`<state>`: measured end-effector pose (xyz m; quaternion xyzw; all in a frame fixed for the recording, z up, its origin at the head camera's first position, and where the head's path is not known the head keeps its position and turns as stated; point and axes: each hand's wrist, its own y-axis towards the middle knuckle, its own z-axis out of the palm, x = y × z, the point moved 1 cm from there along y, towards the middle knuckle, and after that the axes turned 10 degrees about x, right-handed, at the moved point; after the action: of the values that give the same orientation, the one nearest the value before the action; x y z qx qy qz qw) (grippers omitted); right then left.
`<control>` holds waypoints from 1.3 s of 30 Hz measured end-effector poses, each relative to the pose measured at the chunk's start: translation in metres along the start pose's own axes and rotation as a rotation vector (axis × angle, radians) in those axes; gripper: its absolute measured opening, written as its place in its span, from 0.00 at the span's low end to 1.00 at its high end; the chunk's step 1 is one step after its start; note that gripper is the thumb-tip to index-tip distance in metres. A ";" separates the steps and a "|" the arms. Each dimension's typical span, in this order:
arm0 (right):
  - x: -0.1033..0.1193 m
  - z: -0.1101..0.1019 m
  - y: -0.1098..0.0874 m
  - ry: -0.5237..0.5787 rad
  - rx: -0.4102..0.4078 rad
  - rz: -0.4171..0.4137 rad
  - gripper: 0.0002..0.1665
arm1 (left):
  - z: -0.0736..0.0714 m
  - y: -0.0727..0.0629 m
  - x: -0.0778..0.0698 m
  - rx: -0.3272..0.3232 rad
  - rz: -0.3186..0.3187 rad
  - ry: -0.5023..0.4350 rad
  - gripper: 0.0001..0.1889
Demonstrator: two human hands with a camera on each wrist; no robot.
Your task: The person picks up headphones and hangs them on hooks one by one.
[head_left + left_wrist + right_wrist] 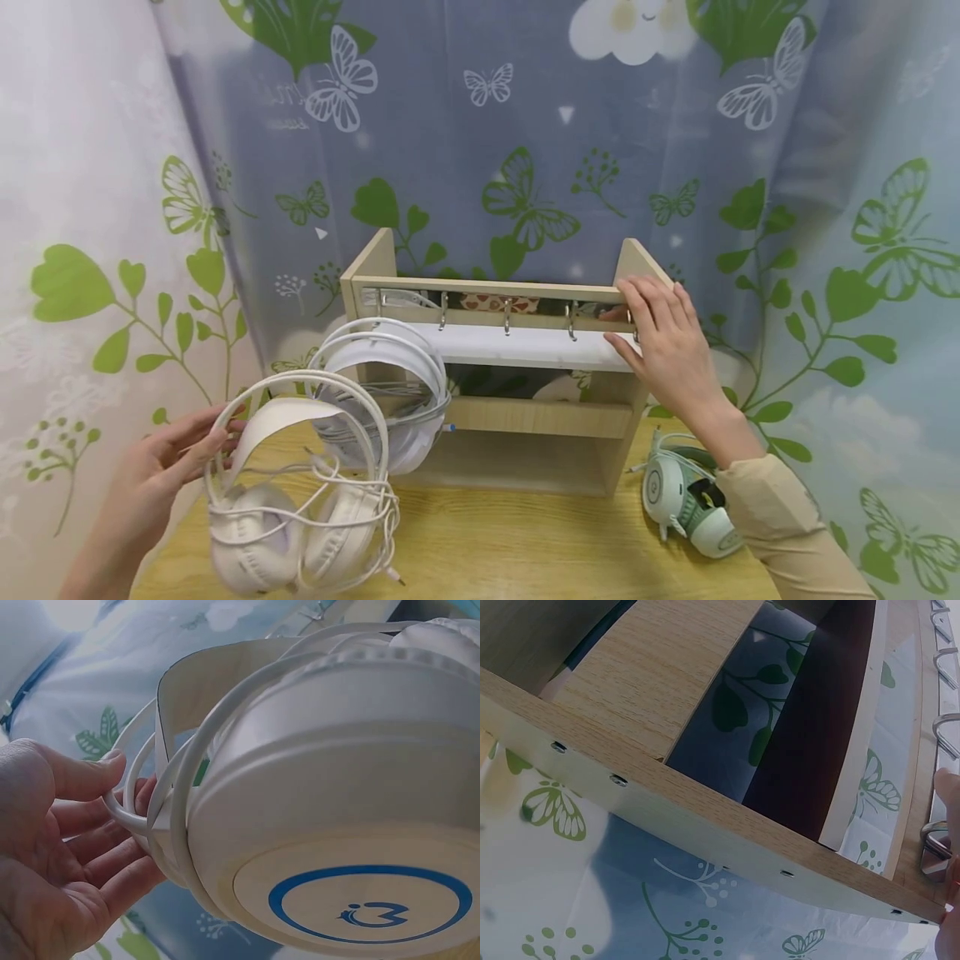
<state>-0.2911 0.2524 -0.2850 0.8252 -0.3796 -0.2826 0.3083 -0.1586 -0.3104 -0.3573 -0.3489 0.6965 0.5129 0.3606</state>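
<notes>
L hand (161, 475) fingers curl round headband of white corded over-ear headphones (300, 492), cups hang right of grip. R hand (663, 342) lies flat, fingers straight, on the light wooden hook rack (487, 292) at its right end.

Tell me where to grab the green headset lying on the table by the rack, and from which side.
Take the green headset by its headband, probably from above and the right, where the right hand is nearest. It lies on the table with bulky earcups toward the camera; the band arcs behind them toward the wooden rack, a slimmer part for fingers to curl around.
</notes>
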 end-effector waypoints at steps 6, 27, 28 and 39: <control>-0.001 0.001 0.000 -0.003 0.019 0.007 0.42 | 0.014 0.010 -0.004 0.023 0.004 -0.021 0.19; -0.003 0.001 -0.002 -0.001 0.035 0.005 0.42 | 0.055 0.037 -0.015 -0.003 0.037 -0.045 0.17; -0.004 0.001 -0.002 -0.003 0.040 0.006 0.42 | 0.057 0.039 -0.016 0.003 0.040 -0.052 0.17; -0.002 0.001 -0.001 -0.018 0.004 -0.004 0.41 | 0.078 0.057 -0.020 0.005 0.054 -0.090 0.17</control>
<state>-0.2921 0.2539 -0.2857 0.8240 -0.3814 -0.2898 0.3027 -0.1860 -0.2195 -0.3310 -0.3057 0.6901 0.5358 0.3785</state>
